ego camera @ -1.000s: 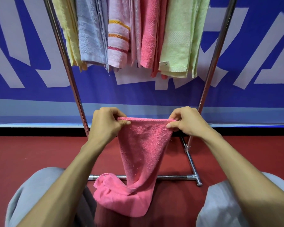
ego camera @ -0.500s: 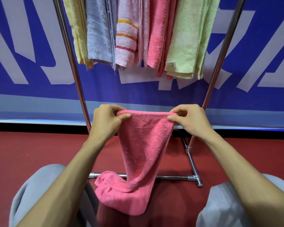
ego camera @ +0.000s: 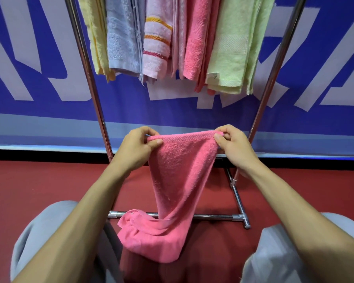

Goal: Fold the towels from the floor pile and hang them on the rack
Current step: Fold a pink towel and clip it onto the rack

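Observation:
A pink towel (ego camera: 178, 180) hangs between my hands, its top edge stretched level. My left hand (ego camera: 135, 148) pinches the left top corner and my right hand (ego camera: 233, 146) pinches the right top corner. The towel's lower end lies bunched on the red floor between my knees. Behind it stands the metal rack (ego camera: 90, 82), with its upper bar out of frame. Several folded towels hang from it: yellow (ego camera: 96, 41), blue (ego camera: 123, 37), striped pale pink (ego camera: 157, 43), pink (ego camera: 196, 41) and light green (ego camera: 235, 48).
The rack's base bar (ego camera: 213, 216) runs across the red floor (ego camera: 39, 186) just beyond the towel's lower end. A blue banner (ego camera: 325, 111) with white letters fills the wall behind. My grey-clad knees (ego camera: 49, 231) frame the bottom corners.
Both hands have raised the towel's top edge slightly, the right side a little higher, and the view has tilted so the hanging towels sit lower in frame.

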